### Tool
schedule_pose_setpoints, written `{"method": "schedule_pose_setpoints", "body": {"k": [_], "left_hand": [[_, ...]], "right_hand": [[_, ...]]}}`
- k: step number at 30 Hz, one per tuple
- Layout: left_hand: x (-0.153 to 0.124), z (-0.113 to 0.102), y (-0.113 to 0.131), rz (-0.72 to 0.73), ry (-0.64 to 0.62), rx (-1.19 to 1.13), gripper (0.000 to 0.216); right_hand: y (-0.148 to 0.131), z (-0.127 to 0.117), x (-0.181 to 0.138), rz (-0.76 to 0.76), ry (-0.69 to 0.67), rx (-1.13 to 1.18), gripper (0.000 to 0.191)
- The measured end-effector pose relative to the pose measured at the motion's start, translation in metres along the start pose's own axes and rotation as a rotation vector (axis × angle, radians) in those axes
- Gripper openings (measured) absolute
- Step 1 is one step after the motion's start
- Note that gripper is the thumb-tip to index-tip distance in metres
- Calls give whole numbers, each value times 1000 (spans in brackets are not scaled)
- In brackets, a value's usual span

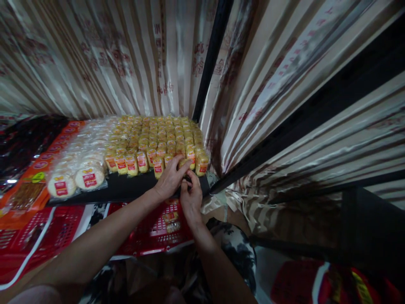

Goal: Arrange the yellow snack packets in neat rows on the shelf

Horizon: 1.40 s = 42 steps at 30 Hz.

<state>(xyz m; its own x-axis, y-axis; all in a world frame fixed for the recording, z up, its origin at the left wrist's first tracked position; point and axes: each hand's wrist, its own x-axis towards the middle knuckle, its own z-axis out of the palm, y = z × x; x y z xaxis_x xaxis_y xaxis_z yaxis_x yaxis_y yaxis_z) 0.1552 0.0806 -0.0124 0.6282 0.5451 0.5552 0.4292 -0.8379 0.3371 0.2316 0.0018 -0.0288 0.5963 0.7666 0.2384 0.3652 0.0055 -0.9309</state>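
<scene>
1. Just beyond the hands, yellow packs (142,161) with red labels stand in close rows on a black shelf (123,189), filling the space ahead and to the left of the fingers.
2. Left of those rows lie round white packets (90,178), then an orange bag (30,185) well apart from the hands.
3. Behind the rows hangs a pleated curtain (177,55); a dark upright post (213,59) rises beyond the hands, and a slanting dark bar (272,141) bounds the space to their right.
4. The left hand (171,179) reaches over the front row, its fingers bent onto the packs near the right end; whether they grip one cannot be told.
5. The right hand (192,194) is just beside it, fingers curled and fingertips close to the left's; its hold is hidden too.
6. Below the hands is a red basket (148,237), with a few small wrapped pieces (171,217) inside, nearest the right wrist.
7. Farther left, another red basket (63,223) has a white handle (31,253).
</scene>
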Motion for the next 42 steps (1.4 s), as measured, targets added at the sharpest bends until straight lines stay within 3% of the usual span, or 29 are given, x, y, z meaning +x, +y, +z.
{"method": "schedule_pose_setpoints", "body": {"k": [7,12,21,32,37,42], "left_hand": [[16,-4,4,-112,133,-120,34],[22,1,7,-102,80,-183,34],[32,11,2,-74,-15,-118,33],[25,21,5,-75,48,-48,29],[24,20,7,-194,68,134,27],[21,19,9,-246,31,52,23]], "right_hand": [[-6,-3,2,-78,91,-40,37],[-9,-9,1,-92,175,-120,44],[0,-9,2,-40,145,-113,52],[4,-6,5,1,137,-147,52],[8,-6,5,-21,143,-170,51],[10,-5,6,-59,154,-221,50]]}}
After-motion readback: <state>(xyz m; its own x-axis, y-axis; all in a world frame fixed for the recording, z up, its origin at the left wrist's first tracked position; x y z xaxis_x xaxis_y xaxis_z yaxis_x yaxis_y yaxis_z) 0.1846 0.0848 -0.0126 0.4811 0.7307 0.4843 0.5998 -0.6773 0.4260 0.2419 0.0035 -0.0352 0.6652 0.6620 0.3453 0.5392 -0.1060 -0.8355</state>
